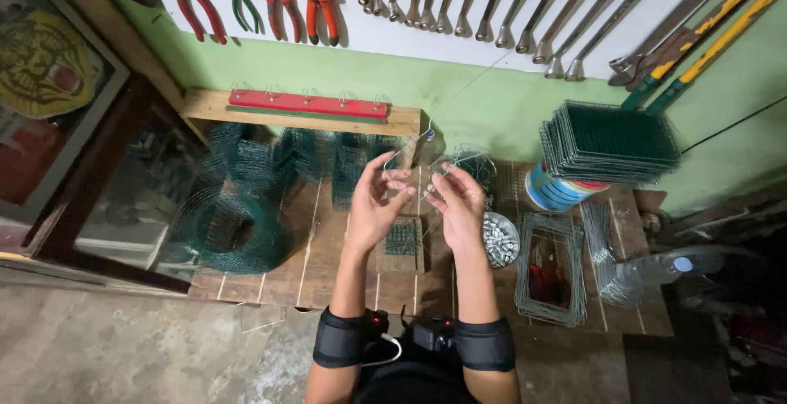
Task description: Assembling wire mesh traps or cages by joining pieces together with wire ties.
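A roll of green wire mesh (234,228) lies at the left of the wooden bench (328,273). Above the bench's middle, your left hand (375,203) and right hand (459,203) pinch a thin wire piece (420,170) between their fingertips. A bowl of metal clips (500,240) sits just right.

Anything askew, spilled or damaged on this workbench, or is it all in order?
Nothing stands out. The left hand and right hand hold a thin wire piece above the wooden bench. The mesh roll, the stacked mesh panels and the bowl of small metal parts sit tidily, nothing spilled.
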